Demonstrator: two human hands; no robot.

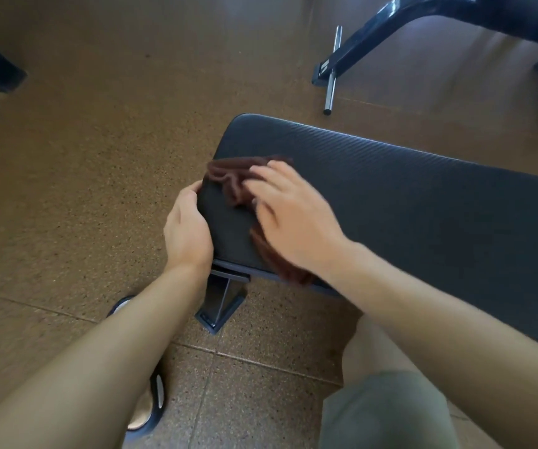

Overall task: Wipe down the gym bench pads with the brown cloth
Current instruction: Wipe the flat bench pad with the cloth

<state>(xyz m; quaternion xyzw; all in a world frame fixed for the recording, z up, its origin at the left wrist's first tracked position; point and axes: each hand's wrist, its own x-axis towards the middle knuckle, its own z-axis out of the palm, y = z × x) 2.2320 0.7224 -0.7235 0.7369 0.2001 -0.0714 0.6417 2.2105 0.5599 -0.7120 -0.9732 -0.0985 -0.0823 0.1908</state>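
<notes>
Both of my hands are working at the near end of the bench pad (407, 202), the black textured one that is running away to my right. My left hand (187, 231) is curling its fingers round the pad's end edge, gripping it from the side. My right hand (288, 218) is lying flat on the brown cloth (228, 179), with fingers spread and fairly straight, pressing it onto the pad's top surface. Bunched folds of the cloth are showing beyond my fingertips, and another part is hanging over the pad's near edge below my wrist. The bench leg (220, 303) is standing on the brown speckled floor (83, 189) just under my left wrist. My sandal (151, 406) is showing beneath my left forearm, and my knee in olive shorts (387, 413) is sitting beside the bench. Farther off, a second black frame (391, 30) with a chrome bar (332, 69) is resting on the floor.
</notes>
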